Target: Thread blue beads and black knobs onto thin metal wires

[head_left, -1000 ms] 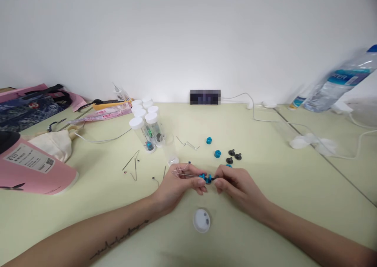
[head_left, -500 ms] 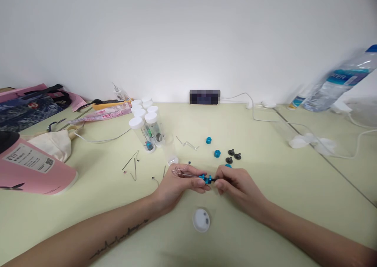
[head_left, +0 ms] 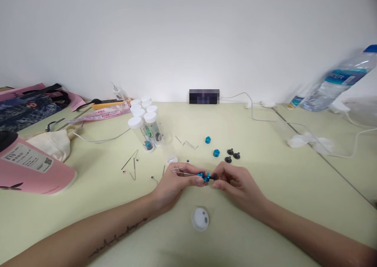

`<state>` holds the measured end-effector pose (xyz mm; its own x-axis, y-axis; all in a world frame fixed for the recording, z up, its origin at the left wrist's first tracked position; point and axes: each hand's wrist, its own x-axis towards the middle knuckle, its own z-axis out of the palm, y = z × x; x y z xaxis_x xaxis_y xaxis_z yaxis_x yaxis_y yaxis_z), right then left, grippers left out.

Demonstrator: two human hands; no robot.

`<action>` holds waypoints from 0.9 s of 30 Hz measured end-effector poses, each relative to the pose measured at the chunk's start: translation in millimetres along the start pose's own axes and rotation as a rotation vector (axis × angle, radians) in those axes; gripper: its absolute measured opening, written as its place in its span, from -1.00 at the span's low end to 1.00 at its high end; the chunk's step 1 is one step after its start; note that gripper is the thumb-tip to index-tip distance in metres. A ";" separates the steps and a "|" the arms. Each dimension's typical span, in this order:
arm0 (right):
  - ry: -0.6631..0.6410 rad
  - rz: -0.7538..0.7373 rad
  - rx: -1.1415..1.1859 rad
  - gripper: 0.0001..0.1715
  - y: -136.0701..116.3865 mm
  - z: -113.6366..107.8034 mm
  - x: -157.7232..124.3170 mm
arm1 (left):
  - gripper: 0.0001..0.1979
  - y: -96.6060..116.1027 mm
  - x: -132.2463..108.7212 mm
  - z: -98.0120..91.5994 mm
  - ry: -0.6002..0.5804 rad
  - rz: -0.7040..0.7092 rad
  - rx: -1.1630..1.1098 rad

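My left hand (head_left: 182, 180) pinches a small blue metal fitting (head_left: 203, 177), from which a thin bent wire (head_left: 183, 173) runs back over the fingers. At the fitting's right end sits a black screw-like piece (head_left: 213, 177), its head between the fingertips of my right hand (head_left: 234, 179). The two hands almost meet over the table. Beyond them lie two loose blue fittings, one blue knob (head_left: 216, 153) nearer and another blue knob (head_left: 207, 140) behind it. Several black thumbscrews (head_left: 236, 155) rest beside these. Below the hands is a round white lid (head_left: 200, 219), with small dark bits inside.
White-capped clear tubes (head_left: 137, 129) stand at the left, with an uncapped clear tube (head_left: 169, 151) nearer. Bent hex keys (head_left: 134, 168) and wires lie around them. A pink cup (head_left: 38, 168) is far left; a water bottle (head_left: 338, 82) leans at the right. A white cable (head_left: 265, 120) crosses the back.
The black piece's head now shows more between my right fingertips, and the right fingers have shifted slightly. My left hand keeps its hold. The whole view has moved a little.
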<state>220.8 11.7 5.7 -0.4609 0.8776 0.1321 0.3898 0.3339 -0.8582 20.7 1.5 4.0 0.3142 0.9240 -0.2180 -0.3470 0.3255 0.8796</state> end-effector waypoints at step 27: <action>-0.021 -0.013 -0.058 -0.49 -4.5 -2.7 0.4 | -0.80 1.5 -0.4 2.2 0.033 0.013 0.021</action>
<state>221.0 11.5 10.9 -0.4824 0.8658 0.1328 0.4290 0.3657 -0.8260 22.1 1.2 6.4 0.2802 0.9343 -0.2203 -0.3325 0.3098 0.8908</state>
